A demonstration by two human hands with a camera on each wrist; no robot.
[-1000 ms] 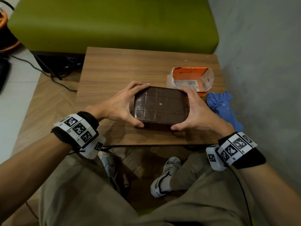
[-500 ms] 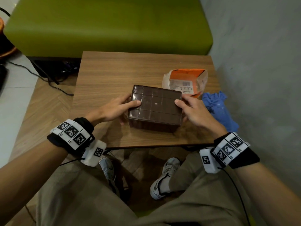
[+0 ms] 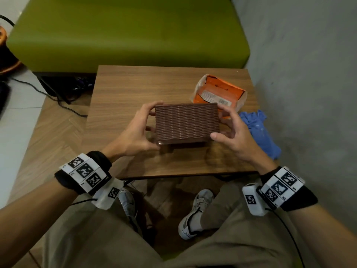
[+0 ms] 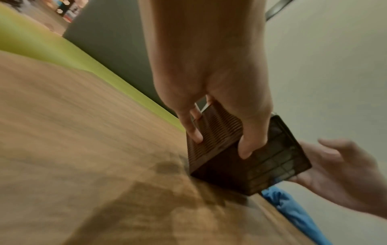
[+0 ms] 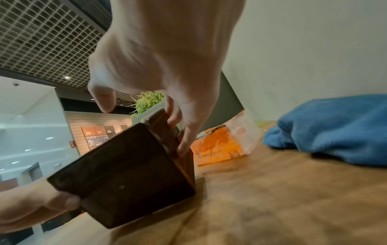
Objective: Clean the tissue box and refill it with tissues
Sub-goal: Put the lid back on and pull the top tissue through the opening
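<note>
The brown tissue box (image 3: 185,122) is tipped up on the wooden table (image 3: 135,89), its woven side facing me and its gridded bottom (image 4: 272,162) turned toward my body. My left hand (image 3: 143,130) grips its left end, fingers on the far side and thumb at the near lower edge. My right hand (image 3: 235,132) holds the right end with curled fingers; in the right wrist view the thumb (image 5: 102,99) stands off the box (image 5: 125,179). An orange pack of tissues (image 3: 218,91) lies behind the box. A blue cloth (image 3: 258,130) lies to the right.
A green sofa (image 3: 125,29) runs along the table's far edge. A grey wall (image 3: 309,74) closes the right side, close to the cloth. Cables (image 3: 63,97) trail on the floor at the left. My knees and shoes are under the near edge.
The box lay bottom-up on the table with my hands on its ends. Both hands have tipped it toward me, so the woven side now faces up and the bottom faces my body.
</note>
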